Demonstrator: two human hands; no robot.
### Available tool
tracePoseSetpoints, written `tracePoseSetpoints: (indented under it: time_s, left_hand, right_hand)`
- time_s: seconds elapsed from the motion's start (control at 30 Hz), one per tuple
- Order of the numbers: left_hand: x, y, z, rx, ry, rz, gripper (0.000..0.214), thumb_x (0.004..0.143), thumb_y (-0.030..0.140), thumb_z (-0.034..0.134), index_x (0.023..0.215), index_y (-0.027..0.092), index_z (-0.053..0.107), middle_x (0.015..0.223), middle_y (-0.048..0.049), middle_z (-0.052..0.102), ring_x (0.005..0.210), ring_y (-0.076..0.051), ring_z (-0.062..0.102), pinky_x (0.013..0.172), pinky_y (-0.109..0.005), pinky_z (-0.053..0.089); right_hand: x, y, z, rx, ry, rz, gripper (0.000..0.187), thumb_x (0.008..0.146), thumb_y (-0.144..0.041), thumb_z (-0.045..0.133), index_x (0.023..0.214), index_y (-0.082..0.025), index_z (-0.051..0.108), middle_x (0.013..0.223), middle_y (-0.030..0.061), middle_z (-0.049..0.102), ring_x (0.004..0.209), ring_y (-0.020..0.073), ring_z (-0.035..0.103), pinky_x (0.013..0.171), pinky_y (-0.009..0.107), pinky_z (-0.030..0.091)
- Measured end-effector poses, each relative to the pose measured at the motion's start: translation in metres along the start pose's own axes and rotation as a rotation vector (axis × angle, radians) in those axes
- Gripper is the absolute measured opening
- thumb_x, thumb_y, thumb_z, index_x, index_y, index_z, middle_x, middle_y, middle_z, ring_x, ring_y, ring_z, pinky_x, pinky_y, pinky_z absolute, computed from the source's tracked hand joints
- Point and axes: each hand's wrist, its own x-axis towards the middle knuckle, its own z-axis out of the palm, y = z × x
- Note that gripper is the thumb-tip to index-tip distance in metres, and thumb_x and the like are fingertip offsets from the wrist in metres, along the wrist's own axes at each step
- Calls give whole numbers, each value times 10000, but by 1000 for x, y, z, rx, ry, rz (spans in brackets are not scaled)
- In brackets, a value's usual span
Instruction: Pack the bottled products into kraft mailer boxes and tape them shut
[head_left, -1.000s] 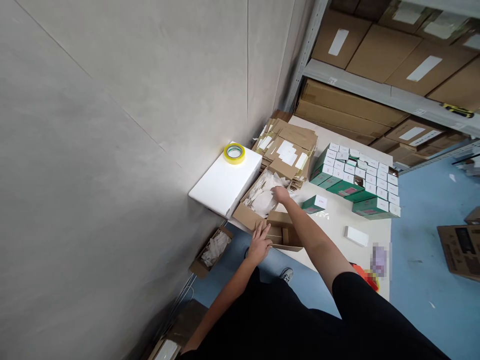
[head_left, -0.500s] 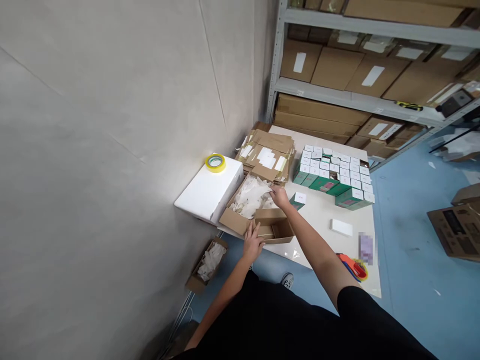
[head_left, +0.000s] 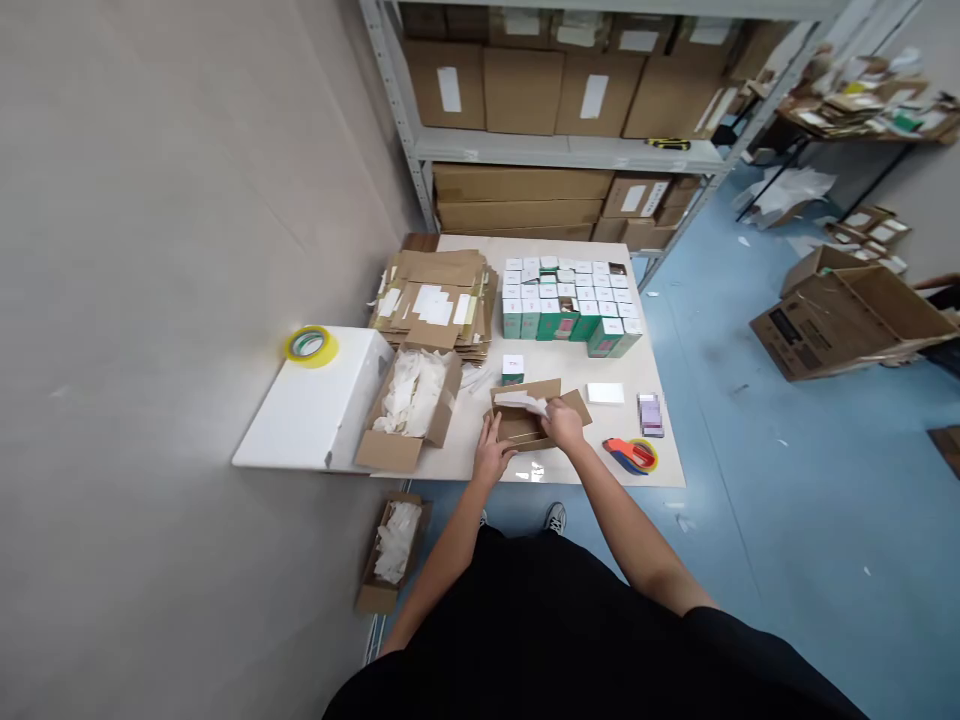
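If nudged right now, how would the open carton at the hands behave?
The open carton would likely slide, not roll, its sides being flat. It seems light, being thin cardboard. Its splayed flaps look apt to bend.

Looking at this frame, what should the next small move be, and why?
Probably the right hand should press the white paper down into the open carton and release it. The paper is in that hand's fingers at the carton's opening, bare cardboard shows inside, and the left hand is at the carton's left side, seemingly steadying it.
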Motion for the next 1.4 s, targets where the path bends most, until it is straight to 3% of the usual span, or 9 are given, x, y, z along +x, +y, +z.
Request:
tracePoseSetpoints:
  time_s: [0.07, 0.13, 0.37, 0.53, 0.7, 0.8, 1.1, 1.3, 1.4]
  left_hand:
    - [11, 12, 16, -26, -28, 26, 141, 895, 240, 727, 995, 218, 823, 1753, -24, 234, 1620, -356, 187, 1259, -548, 369]
    - [22, 21, 33, -52, -63, 45, 142, 890, 227, 721, 992, 216, 819, 1748, -37, 247, 1608, -349, 231, 1249, -545, 382]
    - [55, 40, 90, -54, -102, -23, 198, 843, 158, 695, 1013, 177, 796, 1718, -115, 311, 1526, -368, 397, 1203, -551, 430]
    - [57, 54, 104, 65, -94, -120, 282, 870, 213, 673, 1136, 193, 762, 1694, -125, 359, 1540, -353, 370, 1216, -544, 405]
    - [54, 55, 87, 56, -47, -114, 436, 889, 259, 646, 1319, 202, 692, 1650, -142, 429, 1550, -339, 351, 1274, -549, 309]
    - [65, 47, 66, 22, 29, -192, 512, 934, 292, 593, 1438, 206, 616, 1627, -139, 462, 1536, -336, 373, 1284, -528, 304]
    - [155, 1, 4, -128, 133, -284, 559, 987, 308, 537, 1524, 159, 494, 1584, -165, 504, 1513, -295, 419, 1268, -468, 339]
    - [200, -35, -7, -228, 51, -292, 627, 943, 277, 612, 1540, 143, 472, 1581, -182, 505, 1496, -297, 449, 1265, -446, 334]
    - [210, -55, -7, -264, 4, -340, 633, 940, 327, 642, 1530, 158, 487, 1577, -185, 513, 1489, -310, 460, 1252, -453, 344]
  right_hand:
    - [-9, 23, 4, 76, -124, -6, 573, 888, -382, 747, 1421, -206, 631, 1488, 173, 571, 1300, 356, 605, 1047, 394, 498]
    - [-20, 46, 5, 154, -114, -16, 738, 865, -436, 780, 1525, -213, 535, 1610, 176, 458, 1420, 365, 517, 1131, 426, 457]
    - [-55, 109, -8, 280, 120, 43, 653, 931, -373, 671, 1541, -195, 517, 1632, 162, 442, 1510, 338, 420, 1232, 478, 374]
    - [-59, 124, -13, 418, 205, 12, 639, 940, -377, 625, 1551, -233, 504, 1652, 131, 426, 1532, 314, 399, 1243, 493, 373]
    - [-43, 118, -9, 586, 260, -1, 660, 952, -447, 600, 1561, -213, 498, 1632, 124, 466, 1542, 293, 394, 1277, 479, 327]
    - [-27, 105, -4, 789, 215, 6, 669, 982, -534, 541, 1586, -254, 470, 1635, 84, 475, 1529, 281, 421, 1260, 469, 359]
    - [52, 29, 2, 1191, 41, 75, 653, 1023, -580, 436, 1601, -275, 453, 1695, 42, 383, 1561, 234, 374, 1228, 439, 402]
    - [120, -16, 7, 1097, -2, 226, 630, 1063, -529, 325, 1645, -289, 361, 1714, 64, 341, 1548, 218, 399, 1186, 449, 435]
    - [141, -37, 17, 1094, -65, 263, 624, 1075, -541, 267, 1650, -310, 343, 1659, 69, 445, 1493, 213, 485, 1163, 455, 459]
